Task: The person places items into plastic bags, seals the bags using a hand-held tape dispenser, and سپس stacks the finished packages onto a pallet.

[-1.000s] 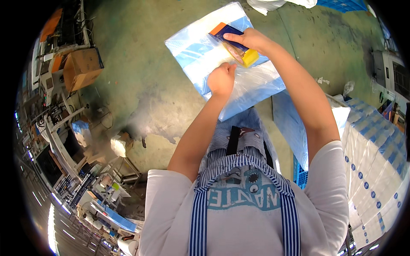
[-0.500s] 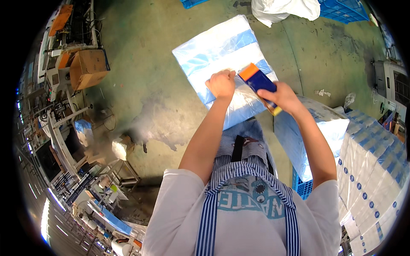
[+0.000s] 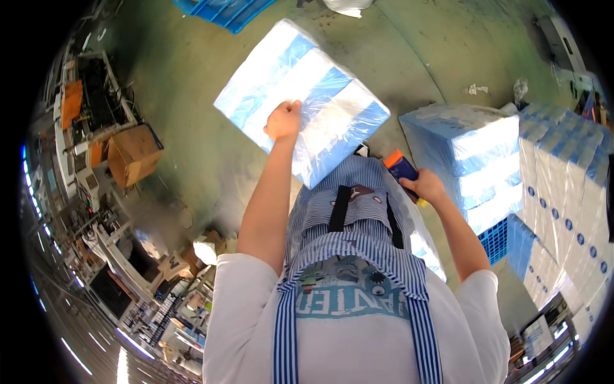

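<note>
A large package [image 3: 342,125], banded in white and blue under clear plastic film, stands in front of me, turned at an angle. My left hand [image 3: 283,121] is closed in a fist on its upper face, gripping the film. Down at the right of my apron, my right hand [image 3: 427,185] is wrapped round a dark blue, block-shaped tool [image 3: 403,168] with an orange end and a yellow tip. What kind of tool it is I cannot make out. It is apart from the package.
To the right stand similar wrapped packages [image 3: 470,147] above a blue plastic crate [image 3: 494,242], beside a tall wrapped stack [image 3: 563,192]. A blue basket [image 3: 240,16] lies at the far edge. Machinery and a cardboard box [image 3: 133,153] are on the left.
The package has moved left and turned, with my left hand on it. My right hand has drawn the tool back from the package, down toward my apron. My view has shifted.
</note>
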A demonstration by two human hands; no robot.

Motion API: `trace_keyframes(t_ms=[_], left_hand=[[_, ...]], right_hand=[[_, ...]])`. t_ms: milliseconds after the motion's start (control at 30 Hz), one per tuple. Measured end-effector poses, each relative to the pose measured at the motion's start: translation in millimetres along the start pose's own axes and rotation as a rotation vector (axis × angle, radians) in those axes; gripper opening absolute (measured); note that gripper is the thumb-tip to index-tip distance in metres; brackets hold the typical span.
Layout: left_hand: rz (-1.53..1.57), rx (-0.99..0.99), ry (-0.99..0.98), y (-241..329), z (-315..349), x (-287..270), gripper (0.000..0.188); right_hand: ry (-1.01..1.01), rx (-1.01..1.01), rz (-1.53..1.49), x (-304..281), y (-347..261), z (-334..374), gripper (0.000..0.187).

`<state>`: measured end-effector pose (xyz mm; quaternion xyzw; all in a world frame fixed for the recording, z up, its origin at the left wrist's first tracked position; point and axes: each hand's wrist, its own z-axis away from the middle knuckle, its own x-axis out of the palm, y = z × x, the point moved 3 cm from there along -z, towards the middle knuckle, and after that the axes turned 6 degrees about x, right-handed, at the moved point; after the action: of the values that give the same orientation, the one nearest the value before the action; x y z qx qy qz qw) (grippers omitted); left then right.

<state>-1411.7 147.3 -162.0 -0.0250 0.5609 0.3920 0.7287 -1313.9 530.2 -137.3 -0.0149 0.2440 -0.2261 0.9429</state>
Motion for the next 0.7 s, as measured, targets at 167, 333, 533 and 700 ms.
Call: trace_keyframes(t_ms=[167,333,533,700], left_hand=[[-0.141,0.533,0.342,30.6,51.0,-8.8,0.028],[-0.407,1.674,-0.275,84.7,157.3,68.9,0.035],[-1.534,1.588,-0.25,61.5,139.6,148.2,0.052],[-1.944,1.657,-0.315,81.0,151.2,141.6,0.054]], right_hand=[[0.048,0.009,-0.012,15.8,-6.9,-35.5,0.065],[0.045,-0.009,-0.069,27.0,-16.5,-57.0,0.066],[-0.097,0.039,-0.152,30.6,-32.2,-60.7,0.062],[-0.079,0.162,-0.261,69.7,0.3,-82.2,0.064]])
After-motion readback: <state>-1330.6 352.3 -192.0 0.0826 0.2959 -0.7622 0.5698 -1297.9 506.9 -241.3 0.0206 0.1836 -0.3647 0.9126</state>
